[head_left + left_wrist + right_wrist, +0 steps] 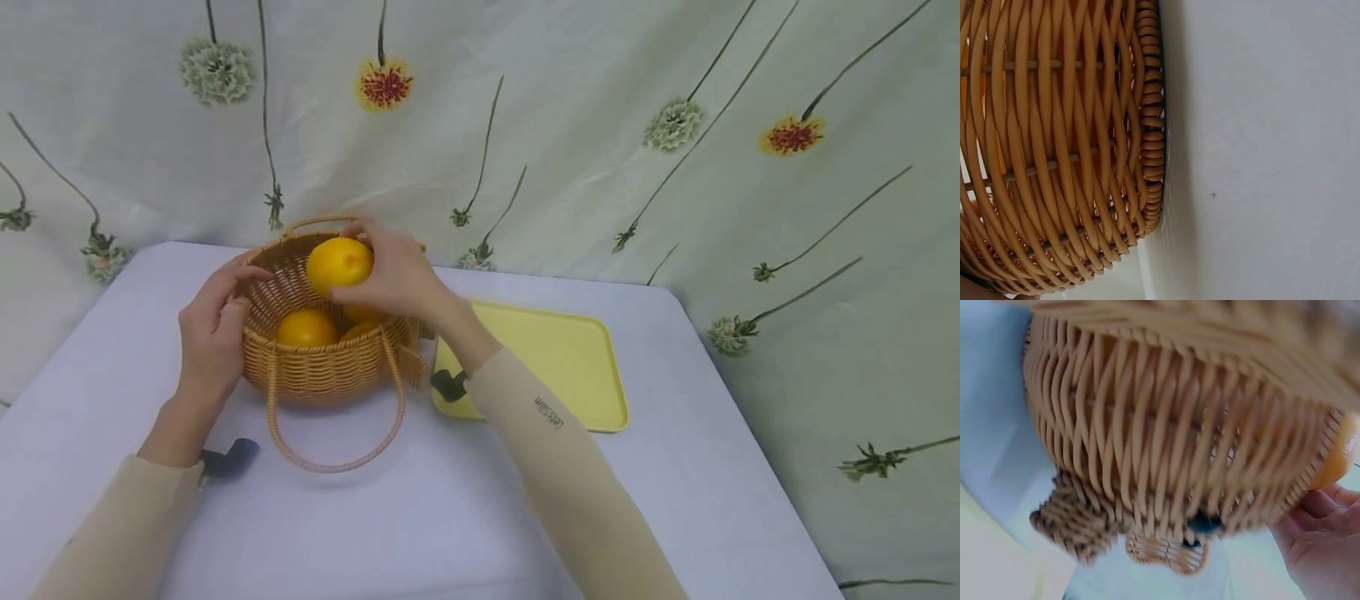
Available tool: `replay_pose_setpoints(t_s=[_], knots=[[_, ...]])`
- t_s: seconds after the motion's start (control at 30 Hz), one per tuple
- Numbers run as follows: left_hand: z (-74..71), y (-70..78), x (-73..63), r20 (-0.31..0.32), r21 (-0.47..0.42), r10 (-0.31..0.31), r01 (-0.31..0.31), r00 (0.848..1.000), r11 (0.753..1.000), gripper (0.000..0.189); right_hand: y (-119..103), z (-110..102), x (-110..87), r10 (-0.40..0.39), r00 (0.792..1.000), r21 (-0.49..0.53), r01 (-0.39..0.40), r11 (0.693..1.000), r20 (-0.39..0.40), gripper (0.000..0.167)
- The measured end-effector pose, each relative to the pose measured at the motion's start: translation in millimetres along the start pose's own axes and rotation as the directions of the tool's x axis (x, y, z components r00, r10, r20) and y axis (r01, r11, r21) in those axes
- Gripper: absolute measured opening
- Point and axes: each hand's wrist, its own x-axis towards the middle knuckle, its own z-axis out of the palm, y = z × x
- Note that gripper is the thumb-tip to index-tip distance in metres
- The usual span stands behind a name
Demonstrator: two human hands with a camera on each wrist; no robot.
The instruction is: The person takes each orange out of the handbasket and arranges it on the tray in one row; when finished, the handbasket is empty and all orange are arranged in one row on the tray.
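Observation:
A wicker basket (pixel 315 367) stands on the table with several oranges (pixel 306 328) inside. My left hand (pixel 210 329) grips its left rim, the fingers reaching over the edge. Just above the opening, my right hand (pixel 401 275) holds another orange (pixel 340 265) between thumb and fingers. In the right wrist view, that orange (pixel 1340 453) shows past the rim beside the palm. The left wrist view is mostly filled by the woven basket side (pixel 1054 137), with the left hand nearly out of sight at the lower corner.
A yellow tray (pixel 547 367) lies to the right of the basket, partly under the right forearm. The front basket handle (pixel 337 467) hangs down toward me, and woven ornaments (pixel 411 367) stick out at the right side. Flowered cloth (pixel 570 167) rises behind the white table (pixel 420 517).

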Motion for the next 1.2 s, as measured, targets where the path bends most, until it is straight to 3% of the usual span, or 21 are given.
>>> replay_pose_setpoints(t_s=[0.17,0.3,0.47,0.6,0.87,1.07,1.2], knots=[[1.8,0.5,-0.1,-0.011,-0.003,0.004,-0.004,1.0,1.0,0.042,8,-18,-15.2,0.044,0.996,0.093,-0.036,0.995,-0.083,0.068],[-1.2,-0.1,-0.3,-0.03,0.001,0.004,-0.004,1.0,1.0,0.043,16,-30,-28.1,0.029,0.986,0.122,-0.009,0.992,-0.167,0.067],[1.9,-0.5,-1.3,-0.023,0.003,0.005,-0.005,1.0,1.0,0.043,36,-42,-47.5,0.026,0.957,0.157,0.02,0.987,-0.289,0.065],[3.7,2.0,-2.0,-0.033,0.006,0.011,-0.011,0.999,1.0,0.043,55,-45,-59.0,0.078,0.933,0.195,-0.009,0.981,-0.351,0.064],[4.5,0.4,-2.5,-0.037,0.0,0.008,-0.008,0.999,1.0,0.044,91,-30,-68.7,0.238,0.883,0.245,-0.146,0.959,-0.405,0.063],[5.0,-0.3,-3.0,-0.05,-0.005,0.028,-0.028,0.998,1.0,0.043,115,-10,-74.8,0.371,0.822,0.291,-0.263,0.92,-0.431,0.066],[2.8,-0.2,-4.1,-0.052,-0.002,0.027,-0.027,0.998,1.0,0.043,123,-1,-76.8,0.419,0.792,0.29,-0.315,0.904,-0.445,0.067]])
